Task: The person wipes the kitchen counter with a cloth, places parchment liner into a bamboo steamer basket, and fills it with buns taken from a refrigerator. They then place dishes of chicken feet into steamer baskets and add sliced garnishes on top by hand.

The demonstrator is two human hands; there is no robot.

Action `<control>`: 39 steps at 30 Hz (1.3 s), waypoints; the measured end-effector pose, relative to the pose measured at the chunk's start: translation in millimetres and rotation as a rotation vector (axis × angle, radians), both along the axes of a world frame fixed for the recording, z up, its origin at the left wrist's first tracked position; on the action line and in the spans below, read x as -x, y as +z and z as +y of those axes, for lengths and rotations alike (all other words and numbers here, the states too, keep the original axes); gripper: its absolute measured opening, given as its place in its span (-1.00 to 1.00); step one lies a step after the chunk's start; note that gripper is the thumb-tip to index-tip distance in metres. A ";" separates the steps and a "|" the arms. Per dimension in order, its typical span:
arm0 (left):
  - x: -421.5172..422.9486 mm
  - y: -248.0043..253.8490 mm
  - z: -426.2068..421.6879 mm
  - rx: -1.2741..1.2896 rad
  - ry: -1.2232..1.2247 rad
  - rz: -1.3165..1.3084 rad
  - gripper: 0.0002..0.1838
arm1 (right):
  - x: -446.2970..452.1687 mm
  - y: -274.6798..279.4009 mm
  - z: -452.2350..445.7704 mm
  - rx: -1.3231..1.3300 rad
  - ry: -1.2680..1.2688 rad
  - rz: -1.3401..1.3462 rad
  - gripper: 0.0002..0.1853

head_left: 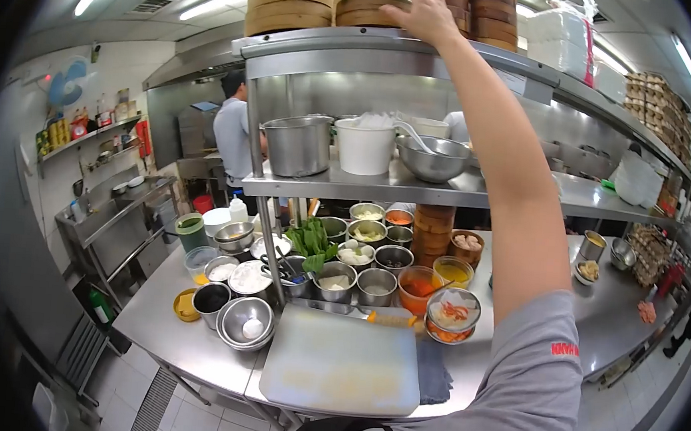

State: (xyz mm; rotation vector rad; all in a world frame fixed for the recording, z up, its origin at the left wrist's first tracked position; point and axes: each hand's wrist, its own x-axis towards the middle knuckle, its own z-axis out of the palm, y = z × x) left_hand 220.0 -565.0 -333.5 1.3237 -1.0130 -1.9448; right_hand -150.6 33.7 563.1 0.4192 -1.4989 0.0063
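Observation:
My right hand (425, 13) is raised to the top shelf, with the arm stretched up across the right half of the view. Its fingers are spread, and the thumb lies in front of the low round bamboo steamer (368, 10). Whether the hand touches the steamer I cannot tell. Taller bamboo steamer stacks stand on either side, one at the left (290, 3) and one at the right (494, 18). My left hand is out of view. Below, a white cutting board (341, 363) lies on the steel counter, with a yellow-handled tool (390, 319) behind it.
The middle shelf (363, 186) holds a steel pot (296, 146), a white bucket (364, 146) and a steel bowl (434, 158). Several ingredient containers, leafy greens (312, 241) and a steamer stack (432, 236) crowd the counter. A person (239, 132) stands beyond the shelves.

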 end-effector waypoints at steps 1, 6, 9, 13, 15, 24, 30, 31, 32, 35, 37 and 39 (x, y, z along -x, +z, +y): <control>2.9 72.9 37.2 0.013 -0.035 0.029 -0.49 | 3.9 2.4 -10.2 0.034 -0.055 -0.019 -0.35; 21.8 177.0 84.8 0.054 -0.134 0.105 -0.46 | -2.8 29.2 -17.0 -0.100 -0.208 -0.365 -0.14; 18.3 186.0 89.1 0.111 -0.206 0.116 -0.49 | -29.8 10.3 -10.0 -0.216 -0.174 -0.255 -0.18; 34.0 189.9 67.6 0.110 -0.269 0.125 -0.50 | -51.1 -50.3 20.5 -0.558 -0.227 0.303 -0.29; 39.3 186.4 55.8 0.110 -0.272 0.100 -0.50 | -65.1 -75.7 27.7 -0.580 -0.246 0.337 -0.29; 98.7 199.5 52.6 0.223 -0.539 0.172 -0.65 | -182.7 -201.0 -20.8 -0.399 0.192 -0.177 -0.16; 99.9 247.7 111.7 0.176 -0.701 0.238 -0.67 | -189.7 -312.1 -37.0 0.554 1.018 -1.217 -0.45; 100.1 253.4 119.7 0.152 -0.722 0.309 -0.68 | -195.2 -328.2 -45.5 0.622 0.965 -1.279 -0.45; 94.5 254.4 126.3 0.147 -0.732 0.363 -0.68 | -190.5 -354.3 -51.0 0.626 0.980 -1.251 -0.45; 74.7 276.6 139.4 0.136 -0.792 0.341 -0.66 | -183.6 -418.0 -63.3 1.046 1.018 -1.308 -0.50; 57.9 285.1 138.2 0.164 -0.811 0.301 -0.68 | -167.3 -470.4 -60.1 1.342 1.100 -1.379 -0.57; 38.2 277.8 127.8 0.174 -0.788 0.252 -0.68 | -164.5 -513.9 -63.7 1.453 1.156 -1.435 -0.60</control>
